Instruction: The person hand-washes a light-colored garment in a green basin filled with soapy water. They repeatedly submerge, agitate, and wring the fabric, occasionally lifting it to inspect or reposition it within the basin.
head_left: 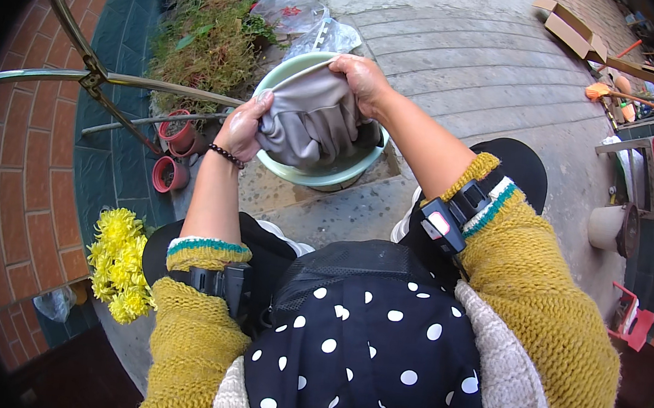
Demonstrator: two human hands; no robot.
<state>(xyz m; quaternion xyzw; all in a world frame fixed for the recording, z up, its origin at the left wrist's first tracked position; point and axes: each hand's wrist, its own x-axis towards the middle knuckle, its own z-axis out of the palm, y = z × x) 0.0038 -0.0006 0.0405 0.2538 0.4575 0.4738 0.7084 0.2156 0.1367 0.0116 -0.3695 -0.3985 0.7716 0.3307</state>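
A pale green plastic basin [306, 176] stands on the ground in front of me. Stretched between my two hands above it is a wet grey cloth garment [312, 122], bunched and hanging into the basin. My left hand [244, 125] grips its left edge near the basin's left rim, a dark beaded bracelet on the wrist. At the upper right, my right hand [362, 82] pinches the garment's top edge by the far rim. Both hands look wet, with whitish traces on the skin. A dark patch shows beneath the cloth at the right; what it is, I cannot tell.
Left of the basin are a metal rail [166, 87], red plant pots [170, 174] and leafy plants [212, 42]. Clear plastic bags [291, 3] lie beyond it. Yellow chrysanthemums [120, 266] stand near my left elbow. Farther right are a whitish bucket [606, 227] and a cardboard box [569, 29].
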